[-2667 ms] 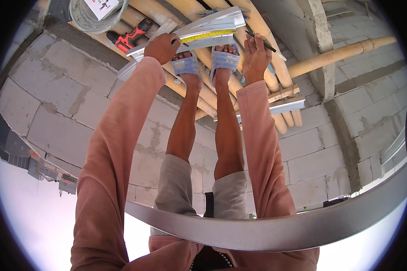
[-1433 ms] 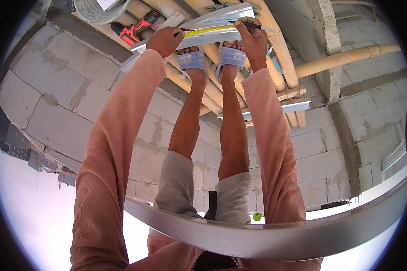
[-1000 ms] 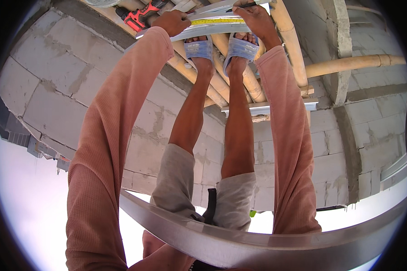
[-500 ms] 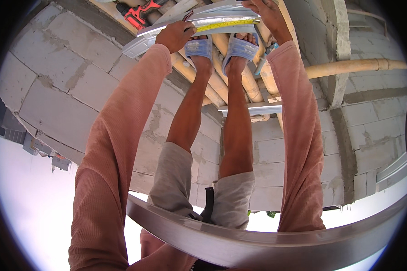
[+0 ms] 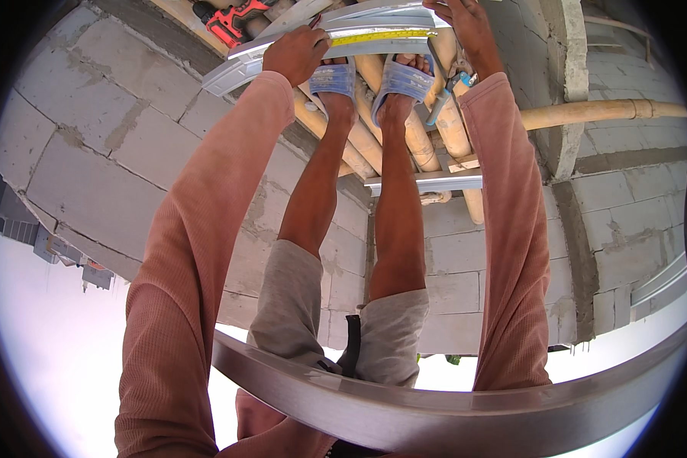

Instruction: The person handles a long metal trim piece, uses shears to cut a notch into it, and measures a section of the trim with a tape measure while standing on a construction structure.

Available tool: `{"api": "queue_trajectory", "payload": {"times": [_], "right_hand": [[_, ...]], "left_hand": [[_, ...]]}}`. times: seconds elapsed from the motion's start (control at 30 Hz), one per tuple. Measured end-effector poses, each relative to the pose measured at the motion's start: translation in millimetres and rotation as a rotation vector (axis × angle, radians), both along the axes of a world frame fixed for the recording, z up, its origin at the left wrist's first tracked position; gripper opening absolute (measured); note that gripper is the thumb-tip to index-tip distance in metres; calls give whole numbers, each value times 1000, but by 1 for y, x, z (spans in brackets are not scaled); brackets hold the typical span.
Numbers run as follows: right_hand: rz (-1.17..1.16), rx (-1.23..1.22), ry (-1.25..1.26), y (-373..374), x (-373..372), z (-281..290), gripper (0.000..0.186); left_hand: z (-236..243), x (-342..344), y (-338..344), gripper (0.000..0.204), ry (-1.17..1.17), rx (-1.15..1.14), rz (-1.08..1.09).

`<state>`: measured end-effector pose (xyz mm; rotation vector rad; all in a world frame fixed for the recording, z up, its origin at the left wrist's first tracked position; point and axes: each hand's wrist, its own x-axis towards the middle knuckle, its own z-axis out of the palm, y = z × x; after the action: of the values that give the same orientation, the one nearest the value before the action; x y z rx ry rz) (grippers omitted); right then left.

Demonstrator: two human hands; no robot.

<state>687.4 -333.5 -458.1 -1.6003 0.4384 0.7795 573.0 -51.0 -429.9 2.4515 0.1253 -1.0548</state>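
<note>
A yellow tape measure blade [image 5: 378, 37] lies along a pale metal profile [image 5: 244, 67] across the top of the view. My left hand [image 5: 295, 55] is closed at the blade's left end, its fingers curled over the profile; the tape's case is hidden. A thin dark strap or stick [image 5: 315, 21] pokes out above those fingers. Just beyond the blade's right end is my right hand [image 5: 464, 29], fingers bent and drawn together by the profile's upper edge. What they pinch, if anything, is hidden and partly cut off by the frame.
My sandalled feet [image 5: 332, 80] stand on bamboo poles [image 5: 416, 141] below the profile. A red and black power drill [image 5: 227, 24] lies at the upper left. A blue-handled tool [image 5: 439, 107] rests near my right foot. Grey block walls [image 5: 91, 153] rise around; a metal rail [image 5: 435, 408] crosses in front.
My right hand has shifted a little to the right and its fingers have moved along the profile's edge. My left hand and the tape have stayed almost in place.
</note>
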Motion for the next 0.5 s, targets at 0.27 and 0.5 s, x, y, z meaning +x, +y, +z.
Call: {"api": "queue_trajectory", "payload": {"times": [0.27,0.5], "right_hand": [[114,-5,60,7,-9,-7,59],[435,-160,133,28,-2,24,50]], "left_hand": [[-3,8,1,37,53,1,5],[-6,4,8,38,61,-8,17]]}}
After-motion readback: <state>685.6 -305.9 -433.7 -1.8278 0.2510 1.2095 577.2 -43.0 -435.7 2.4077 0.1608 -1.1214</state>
